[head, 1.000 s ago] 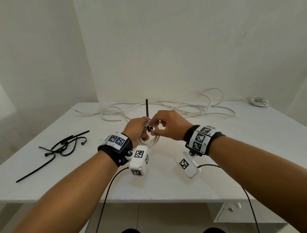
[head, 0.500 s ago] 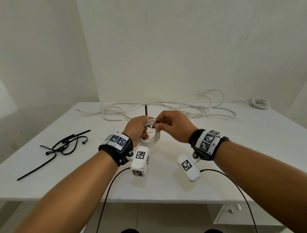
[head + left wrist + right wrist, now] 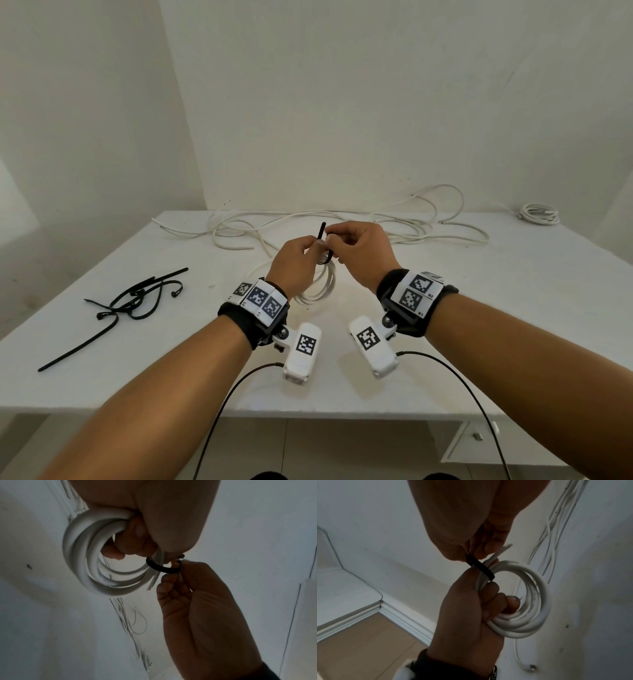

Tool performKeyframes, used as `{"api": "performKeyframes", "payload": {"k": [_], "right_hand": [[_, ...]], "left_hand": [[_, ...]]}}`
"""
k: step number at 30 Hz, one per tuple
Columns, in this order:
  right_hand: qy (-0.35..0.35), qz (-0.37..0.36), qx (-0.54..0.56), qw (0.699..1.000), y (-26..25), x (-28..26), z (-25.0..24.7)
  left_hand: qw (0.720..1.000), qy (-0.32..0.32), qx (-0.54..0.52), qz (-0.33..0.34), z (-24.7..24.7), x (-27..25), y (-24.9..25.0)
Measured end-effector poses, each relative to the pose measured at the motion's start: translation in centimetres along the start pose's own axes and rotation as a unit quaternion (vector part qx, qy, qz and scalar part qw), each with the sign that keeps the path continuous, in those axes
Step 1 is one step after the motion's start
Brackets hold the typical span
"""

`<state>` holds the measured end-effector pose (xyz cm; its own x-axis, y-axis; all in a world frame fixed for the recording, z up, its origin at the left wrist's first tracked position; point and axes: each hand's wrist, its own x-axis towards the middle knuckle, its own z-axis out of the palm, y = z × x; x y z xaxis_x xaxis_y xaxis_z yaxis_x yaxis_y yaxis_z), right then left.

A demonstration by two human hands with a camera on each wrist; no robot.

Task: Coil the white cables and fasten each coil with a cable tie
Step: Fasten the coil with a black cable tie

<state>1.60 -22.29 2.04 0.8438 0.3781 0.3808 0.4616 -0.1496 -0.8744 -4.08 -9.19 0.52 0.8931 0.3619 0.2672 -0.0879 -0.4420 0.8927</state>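
Coil [image 3: 320, 286] of white cable was off the table, held mid-air between both hands, roughly centre of the scene, hanging below my left hand [image 3: 294, 267]. Left fingers were curled through the coil's top and gripped the bundled turns. Black cable tie [image 3: 323, 240] was looped round those turns just right of the left grip; its free tail stood near upright, tip pointing up and far. Right hand [image 3: 361, 251] pinched the tie at the loop, thumb and forefinger closed on it, touching the left hand. From the wrist views the loop [image 3: 163, 568] looked slack round the bundle, so I judged cinching was not finished.

The relation that mattered: the tail ran up and away from the coil, so the pull axis was upward, with the right hand nearer to it.

Room: open air above the hands, nothing in the way. Loose white cables [image 3: 308, 226] lay on the far part of the table [image 3: 513, 325], a finished coil [image 3: 541, 214] at the far right, spare ties [image 3: 137, 298] near left, all well apart from the hands.
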Motion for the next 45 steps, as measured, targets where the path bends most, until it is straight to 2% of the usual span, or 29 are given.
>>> {"api": "performKeyframes", "payload": {"k": [4,7,10,13,17,19,25,32,38,45], "right_hand": [[-0.019,-0.002,0.012,1.000,-0.1,-0.3,-0.1],[-0.037,-0.012,0.002,0.999,-0.4,-0.3,-0.2],[-0.040,-0.025,-0.032,0.998,-0.7,-0.2,-0.6],[-0.048,-0.026,-0.032,0.998,-1.0,-0.1,-1.2],[-0.074,-0.039,-0.066,0.994,-0.9,0.0,-1.7],[-0.062,-0.037,-0.060,0.996,-0.5,-0.1,-1.8],[0.020,-0.008,0.047,0.999,0.3,-0.4,-1.4],[0.032,-0.081,0.028,0.996,0.7,-1.1,-1.1],[0.091,-0.096,0.027,0.991,0.9,-1.6,-0.8],[0.078,-0.139,0.008,0.987,0.6,-2.0,-0.6]], "left_hand": [[0.998,-0.008,0.061,0.034,0.1,-0.4,0.1],[0.997,-0.014,0.068,0.023,0.2,-0.4,0.1],[0.998,-0.040,-0.046,-0.035,0.1,-0.4,0.0],[0.978,-0.072,-0.180,-0.080,0.0,-0.8,0.0],[0.946,-0.097,-0.274,-0.144,-0.1,-1.0,0.2],[0.938,-0.092,-0.295,-0.159,-0.3,-0.7,0.3],[0.938,-0.053,-0.303,-0.159,-0.6,-0.2,0.5],[0.950,-0.050,-0.272,-0.142,-1.1,-0.3,0.9],[0.938,-0.083,-0.293,-0.164,-1.3,-0.5,1.6],[0.950,-0.110,-0.251,-0.152,-1.4,-0.5,1.3]]}}
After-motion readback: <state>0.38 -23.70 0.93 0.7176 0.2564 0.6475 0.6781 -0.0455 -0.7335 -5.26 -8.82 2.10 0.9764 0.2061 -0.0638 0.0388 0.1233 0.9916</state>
